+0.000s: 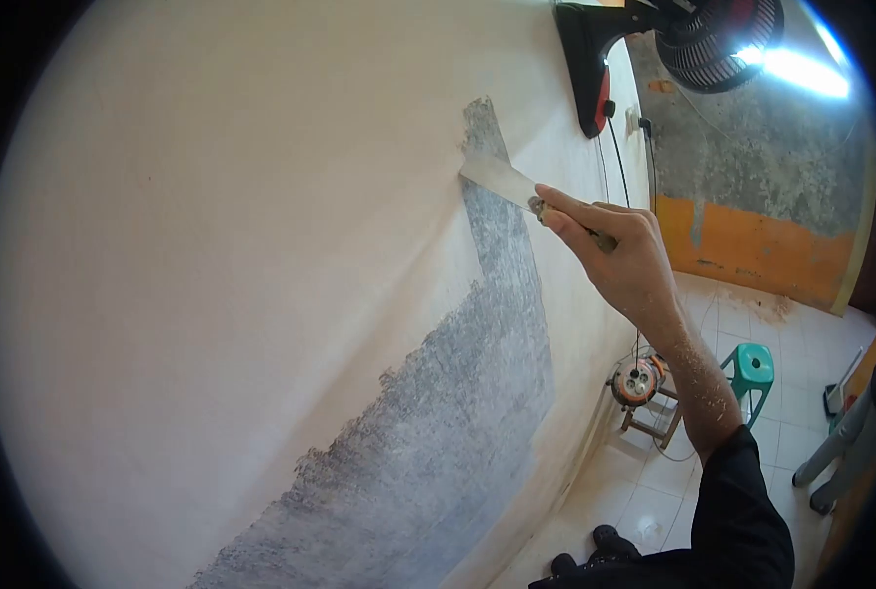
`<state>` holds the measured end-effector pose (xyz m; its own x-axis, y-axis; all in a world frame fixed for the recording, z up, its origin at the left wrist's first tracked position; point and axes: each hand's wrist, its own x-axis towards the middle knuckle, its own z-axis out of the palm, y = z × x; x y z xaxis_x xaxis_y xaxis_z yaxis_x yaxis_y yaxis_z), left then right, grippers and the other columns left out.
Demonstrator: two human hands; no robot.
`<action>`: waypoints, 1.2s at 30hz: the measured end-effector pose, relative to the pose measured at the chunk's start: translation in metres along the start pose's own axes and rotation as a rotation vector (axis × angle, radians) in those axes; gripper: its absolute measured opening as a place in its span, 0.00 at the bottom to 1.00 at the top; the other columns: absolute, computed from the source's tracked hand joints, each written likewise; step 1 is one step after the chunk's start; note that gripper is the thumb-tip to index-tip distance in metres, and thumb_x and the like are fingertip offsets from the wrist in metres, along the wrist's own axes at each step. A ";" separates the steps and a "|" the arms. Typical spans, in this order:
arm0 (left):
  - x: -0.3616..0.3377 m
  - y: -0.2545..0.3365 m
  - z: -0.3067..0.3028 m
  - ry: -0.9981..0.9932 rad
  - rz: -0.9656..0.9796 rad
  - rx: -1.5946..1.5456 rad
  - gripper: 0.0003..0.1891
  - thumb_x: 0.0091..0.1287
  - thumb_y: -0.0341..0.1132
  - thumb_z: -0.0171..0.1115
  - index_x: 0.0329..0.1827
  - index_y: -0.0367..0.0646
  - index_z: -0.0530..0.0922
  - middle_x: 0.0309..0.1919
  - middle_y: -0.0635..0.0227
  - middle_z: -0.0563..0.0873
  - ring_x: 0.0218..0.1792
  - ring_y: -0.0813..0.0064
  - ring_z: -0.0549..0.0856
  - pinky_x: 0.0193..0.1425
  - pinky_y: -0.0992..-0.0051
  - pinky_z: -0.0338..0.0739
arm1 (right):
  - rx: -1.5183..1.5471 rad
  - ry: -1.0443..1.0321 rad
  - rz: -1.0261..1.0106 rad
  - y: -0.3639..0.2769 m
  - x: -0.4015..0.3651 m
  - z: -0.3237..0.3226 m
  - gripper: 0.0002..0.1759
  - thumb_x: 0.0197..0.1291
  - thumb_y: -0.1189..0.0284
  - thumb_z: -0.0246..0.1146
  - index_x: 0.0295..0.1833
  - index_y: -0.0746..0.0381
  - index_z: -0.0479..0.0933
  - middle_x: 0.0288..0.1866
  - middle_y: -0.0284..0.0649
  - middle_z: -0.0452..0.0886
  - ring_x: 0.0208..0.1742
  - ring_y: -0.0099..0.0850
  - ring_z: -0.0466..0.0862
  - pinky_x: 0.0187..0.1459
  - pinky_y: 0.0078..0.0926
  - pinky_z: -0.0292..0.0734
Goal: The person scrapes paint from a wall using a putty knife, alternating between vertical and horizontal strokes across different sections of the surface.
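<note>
My right hand [622,240] grips a scraper [500,181] by its handle, with the index finger stretched along it. The broad, pale metal blade lies against the wall [212,196], across a narrow grey strip. That strip widens downward into a large bare grey patch [438,422] with ragged edges. Cream-coloured paint covers the wall around it. Small pale flakes cling to my wrist and forearm, below which a dark sleeve [742,501] begins. My left hand is out of the picture.
A black fan [717,44] is mounted on the wall at upper right, its cord hanging. Lower down, a cable reel [636,383] sits on a small wooden stool. A green plastic stool [754,363] stands on the tiled floor [654,506]. Debris lies by the orange-and-grey wall [752,245].
</note>
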<state>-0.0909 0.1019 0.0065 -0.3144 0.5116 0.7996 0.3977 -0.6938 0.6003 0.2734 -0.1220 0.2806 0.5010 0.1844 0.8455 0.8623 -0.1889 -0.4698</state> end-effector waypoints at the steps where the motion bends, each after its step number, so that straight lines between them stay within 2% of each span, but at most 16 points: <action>1: 0.001 0.001 0.002 0.002 -0.004 -0.005 0.22 0.78 0.41 0.51 0.68 0.36 0.72 0.60 0.49 0.80 0.52 0.55 0.82 0.58 0.61 0.76 | 0.016 0.010 0.020 -0.003 0.000 0.002 0.20 0.73 0.57 0.62 0.63 0.54 0.82 0.22 0.38 0.81 0.21 0.19 0.72 0.27 0.27 0.66; 5: 0.001 0.008 0.007 0.011 -0.015 -0.009 0.22 0.78 0.41 0.51 0.67 0.36 0.72 0.59 0.49 0.80 0.52 0.55 0.82 0.58 0.61 0.76 | -0.014 -0.048 0.104 -0.017 0.009 -0.010 0.20 0.72 0.57 0.63 0.62 0.55 0.83 0.25 0.38 0.84 0.21 0.20 0.71 0.27 0.26 0.67; 9: 0.001 0.008 0.001 0.006 -0.022 -0.003 0.22 0.78 0.41 0.51 0.67 0.36 0.72 0.59 0.49 0.80 0.52 0.55 0.82 0.58 0.61 0.75 | 0.104 0.080 0.011 -0.009 0.004 0.012 0.20 0.70 0.59 0.66 0.61 0.58 0.83 0.28 0.33 0.85 0.23 0.13 0.68 0.27 0.17 0.65; 12: 0.002 0.005 0.002 0.004 -0.014 -0.013 0.22 0.78 0.41 0.51 0.67 0.36 0.73 0.59 0.49 0.80 0.53 0.55 0.82 0.59 0.61 0.75 | 0.121 -0.094 0.255 -0.028 0.012 -0.012 0.20 0.70 0.59 0.66 0.61 0.58 0.83 0.28 0.34 0.86 0.22 0.13 0.68 0.25 0.16 0.63; 15: 0.004 0.009 0.002 -0.005 -0.005 -0.031 0.22 0.78 0.41 0.51 0.67 0.36 0.73 0.59 0.49 0.80 0.53 0.55 0.82 0.59 0.61 0.75 | 0.082 0.026 0.011 -0.004 -0.003 0.005 0.20 0.72 0.57 0.63 0.61 0.57 0.83 0.38 0.44 0.91 0.34 0.23 0.87 0.39 0.24 0.79; 18: 0.004 0.006 0.001 0.012 0.002 -0.032 0.22 0.78 0.41 0.50 0.67 0.36 0.73 0.59 0.50 0.80 0.53 0.55 0.82 0.59 0.61 0.75 | 0.059 -0.118 0.303 -0.032 0.017 -0.014 0.21 0.72 0.57 0.63 0.62 0.57 0.83 0.42 0.46 0.90 0.37 0.25 0.88 0.43 0.27 0.81; 20: 0.002 0.002 0.003 0.015 0.006 -0.031 0.22 0.78 0.41 0.50 0.67 0.36 0.73 0.59 0.50 0.80 0.53 0.55 0.82 0.59 0.61 0.75 | 0.114 -0.027 0.085 -0.012 0.003 -0.001 0.21 0.72 0.57 0.63 0.63 0.57 0.82 0.43 0.47 0.90 0.39 0.26 0.88 0.46 0.26 0.81; 22: 0.000 0.001 0.005 0.032 -0.001 -0.021 0.22 0.78 0.41 0.50 0.67 0.36 0.73 0.59 0.50 0.80 0.53 0.55 0.82 0.59 0.61 0.75 | 0.085 0.013 -0.003 -0.001 -0.002 0.005 0.22 0.72 0.57 0.63 0.63 0.58 0.81 0.44 0.46 0.90 0.40 0.26 0.88 0.46 0.25 0.81; 23: -0.001 0.005 0.007 0.048 -0.012 -0.011 0.22 0.78 0.41 0.50 0.67 0.36 0.73 0.59 0.50 0.80 0.53 0.55 0.82 0.59 0.61 0.75 | 0.105 0.011 0.099 -0.016 0.009 0.006 0.22 0.71 0.58 0.64 0.62 0.59 0.82 0.44 0.46 0.90 0.41 0.26 0.89 0.47 0.26 0.81; 24: 0.004 0.006 0.003 0.051 -0.008 0.005 0.22 0.78 0.42 0.50 0.67 0.36 0.73 0.59 0.50 0.80 0.53 0.55 0.82 0.59 0.61 0.75 | 0.164 -0.059 0.244 -0.031 0.014 -0.006 0.21 0.71 0.58 0.64 0.62 0.59 0.82 0.44 0.46 0.90 0.41 0.25 0.89 0.47 0.26 0.82; 26: 0.001 0.003 0.004 0.069 -0.007 0.003 0.22 0.78 0.42 0.50 0.67 0.36 0.73 0.59 0.50 0.80 0.53 0.55 0.82 0.59 0.61 0.75 | 0.110 -0.041 0.132 -0.025 0.016 -0.009 0.20 0.71 0.58 0.64 0.62 0.57 0.83 0.43 0.45 0.90 0.35 0.21 0.86 0.43 0.23 0.80; 29: 0.001 0.004 0.001 0.067 -0.012 0.008 0.22 0.78 0.42 0.50 0.66 0.36 0.73 0.59 0.50 0.80 0.53 0.55 0.82 0.59 0.61 0.75 | 0.058 -0.022 0.097 -0.017 0.001 -0.001 0.20 0.71 0.58 0.64 0.62 0.57 0.82 0.41 0.44 0.90 0.33 0.19 0.85 0.40 0.23 0.79; 32: 0.004 0.007 -0.004 0.061 -0.004 0.016 0.22 0.78 0.42 0.50 0.66 0.36 0.73 0.58 0.50 0.80 0.53 0.55 0.82 0.59 0.61 0.75 | 0.083 -0.041 0.163 -0.023 0.021 -0.011 0.19 0.71 0.60 0.64 0.62 0.57 0.82 0.39 0.45 0.90 0.35 0.21 0.87 0.41 0.25 0.80; 33: 0.002 0.011 0.003 0.068 -0.011 0.004 0.22 0.78 0.42 0.50 0.66 0.36 0.73 0.58 0.50 0.80 0.53 0.55 0.82 0.59 0.61 0.75 | 0.084 -0.140 0.232 -0.028 0.021 -0.016 0.19 0.72 0.61 0.64 0.62 0.57 0.83 0.35 0.43 0.89 0.31 0.22 0.86 0.38 0.25 0.79; 34: 0.002 0.014 0.000 0.061 -0.006 0.005 0.22 0.78 0.42 0.50 0.66 0.36 0.73 0.58 0.50 0.80 0.53 0.55 0.82 0.59 0.61 0.75 | 0.121 0.028 -0.022 -0.003 0.011 0.002 0.18 0.72 0.61 0.63 0.62 0.57 0.83 0.32 0.43 0.88 0.28 0.23 0.84 0.35 0.23 0.77; 36: 0.002 0.018 0.001 0.059 0.001 -0.001 0.22 0.78 0.42 0.50 0.66 0.36 0.73 0.58 0.50 0.80 0.53 0.55 0.81 0.59 0.61 0.75 | 0.133 0.024 -0.044 0.001 0.008 0.004 0.18 0.72 0.62 0.63 0.62 0.58 0.82 0.30 0.44 0.87 0.30 0.23 0.86 0.36 0.23 0.78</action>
<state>-0.0831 0.0912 0.0187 -0.3644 0.4800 0.7980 0.3973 -0.6949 0.5994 0.2789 -0.1173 0.2857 0.4625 0.1663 0.8709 0.8861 -0.0512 -0.4607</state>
